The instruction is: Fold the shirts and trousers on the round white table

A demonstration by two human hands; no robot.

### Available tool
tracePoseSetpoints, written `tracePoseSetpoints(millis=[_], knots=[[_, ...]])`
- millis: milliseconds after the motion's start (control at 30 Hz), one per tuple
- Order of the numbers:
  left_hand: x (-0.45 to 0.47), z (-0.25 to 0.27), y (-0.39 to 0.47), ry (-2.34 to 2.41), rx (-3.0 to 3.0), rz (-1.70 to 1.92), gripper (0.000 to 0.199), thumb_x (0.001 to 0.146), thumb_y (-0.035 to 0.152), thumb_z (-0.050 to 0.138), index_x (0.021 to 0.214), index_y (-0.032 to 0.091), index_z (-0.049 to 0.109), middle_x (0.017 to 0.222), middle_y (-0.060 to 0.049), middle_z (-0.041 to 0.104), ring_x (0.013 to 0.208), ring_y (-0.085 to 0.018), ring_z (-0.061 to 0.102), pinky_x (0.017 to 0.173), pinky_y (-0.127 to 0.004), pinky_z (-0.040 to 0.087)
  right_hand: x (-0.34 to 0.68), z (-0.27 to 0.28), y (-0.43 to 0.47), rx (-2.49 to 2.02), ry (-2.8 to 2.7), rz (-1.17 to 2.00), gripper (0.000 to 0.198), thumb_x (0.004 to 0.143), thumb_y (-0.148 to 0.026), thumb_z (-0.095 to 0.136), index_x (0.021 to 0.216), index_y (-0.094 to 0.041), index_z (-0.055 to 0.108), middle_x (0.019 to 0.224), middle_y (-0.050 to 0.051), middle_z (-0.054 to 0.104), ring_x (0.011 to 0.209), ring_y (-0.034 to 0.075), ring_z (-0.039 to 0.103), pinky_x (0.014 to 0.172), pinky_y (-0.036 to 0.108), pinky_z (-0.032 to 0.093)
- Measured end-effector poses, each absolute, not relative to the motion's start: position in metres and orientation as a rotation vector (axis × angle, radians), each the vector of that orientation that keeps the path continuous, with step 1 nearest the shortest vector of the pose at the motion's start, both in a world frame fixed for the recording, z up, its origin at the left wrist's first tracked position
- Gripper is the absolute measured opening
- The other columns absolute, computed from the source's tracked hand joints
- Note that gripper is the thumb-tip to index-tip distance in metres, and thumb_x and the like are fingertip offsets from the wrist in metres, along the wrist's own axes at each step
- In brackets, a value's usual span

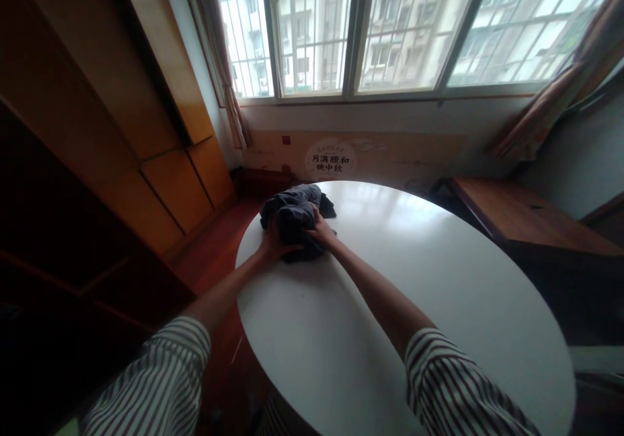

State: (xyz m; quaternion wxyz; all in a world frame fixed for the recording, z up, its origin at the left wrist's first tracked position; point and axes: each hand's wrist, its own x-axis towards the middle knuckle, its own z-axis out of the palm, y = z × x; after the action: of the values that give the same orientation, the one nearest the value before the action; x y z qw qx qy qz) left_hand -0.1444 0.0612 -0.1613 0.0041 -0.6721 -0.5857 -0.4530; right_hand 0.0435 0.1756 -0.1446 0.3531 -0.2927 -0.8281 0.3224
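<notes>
Cloth [296,215] bunched btwn L hand [273,245] & R hand [323,230], both gripping its sides.

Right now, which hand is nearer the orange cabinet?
Left: the left hand is on the side of the cloth facing the cabinet, the right hand on the opposite side.

dark cloth [295,214], white table [439,286], striped sleeves [156,377]

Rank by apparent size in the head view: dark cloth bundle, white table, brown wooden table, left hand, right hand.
1. White table
2. Brown wooden table
3. Dark cloth bundle
Left hand and right hand: smallest, too alike to rank.
</notes>
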Motion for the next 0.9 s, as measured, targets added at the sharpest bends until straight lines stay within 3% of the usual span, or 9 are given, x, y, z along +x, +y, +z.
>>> tracePoseSetpoints(millis=[267,433,533,700,800,900], knots=[[-0.176,-0.163,0.116,-1.997,-2.193,-1.295,0.148,0.051,0.056,0.09,0.155,0.006,-0.004,0.16,-0.029,-0.001,0.149,-0.044,0.005,0.122,-0.058,0.013,0.021,-0.148,0.218,-0.85,-2.164,0.717,0.084,0.079,-0.038,0.067,0.153,-0.023,0.029,0.138,0.013,0.056,0.113,0.033,0.062,0.097,0.051,0.049],[-0.178,-0.16,0.123,-2.002,-2.209,-1.278,0.146,0.051,0.056,0.089,0.156,0.008,0.0,0.162,-0.024,0.001,0.151,-0.041,-0.004,0.124,-0.055,0.009,0.021,-0.146,0.22,-0.875,-2.215,0.65,0.085,0.083,-0.04,0.063,0.156,-0.022,0.023,0.142,0.012,0.054,0.117,0.034,0.06,0.097,0.049,0.05],[-0.175,-0.159,0.124,-2.031,-2.194,-1.255,0.143,0.053,0.061,0.086,0.157,0.008,0.004,0.163,-0.023,0.003,0.151,-0.04,0.0,0.123,-0.052,0.012,0.026,-0.147,0.216,-0.932,-2.261,0.607,0.088,0.086,-0.041,0.059,0.159,-0.02,0.014,0.143,0.013,0.053,0.122,0.034,0.057,0.1,0.048,0.047],[-0.166,-0.156,0.118,-2.046,-2.095,-1.21,0.137,0.059,0.064,0.083,0.158,0.011,0.004,0.163,-0.024,0.007,0.149,-0.041,0.013,0.12,-0.054,0.02,0.05,-0.151,0.18,-1.102,-2.419,0.368,0.073,0.098,-0.039,0.033,0.159,-0.01,0.007,0.155,0.02,0.037,0.14,0.034,0.039,0.112,0.052,0.032],[-0.161,-0.154,0.107,-2.03,-2.026,-1.176,0.125,0.067,0.064,0.078,0.158,0.014,0.008,0.162,-0.023,0.014,0.148,-0.042,0.017,0.118,-0.057,0.023,0.077,-0.152,0.137,-1.163,-2.58,0.251,0.072,0.1,-0.044,0.028,0.156,0.0,0.018,0.16,0.024,0.024,0.148,0.033,0.023,0.118,0.049,0.023],[-0.157,-0.154,0.086,-2.012,-2.017,-1.143,0.104,0.08,0.061,0.068,0.158,0.016,0.015,0.158,-0.022,0.027,0.147,-0.04,0.023,0.117,-0.059,0.024,0.113,-0.155,0.088,-1.1,-2.709,0.203,0.072,0.099,-0.05,0.031,0.151,0.0,0.032,0.159,0.025,0.025,0.149,0.034,0.021,0.119,0.048,0.02]])
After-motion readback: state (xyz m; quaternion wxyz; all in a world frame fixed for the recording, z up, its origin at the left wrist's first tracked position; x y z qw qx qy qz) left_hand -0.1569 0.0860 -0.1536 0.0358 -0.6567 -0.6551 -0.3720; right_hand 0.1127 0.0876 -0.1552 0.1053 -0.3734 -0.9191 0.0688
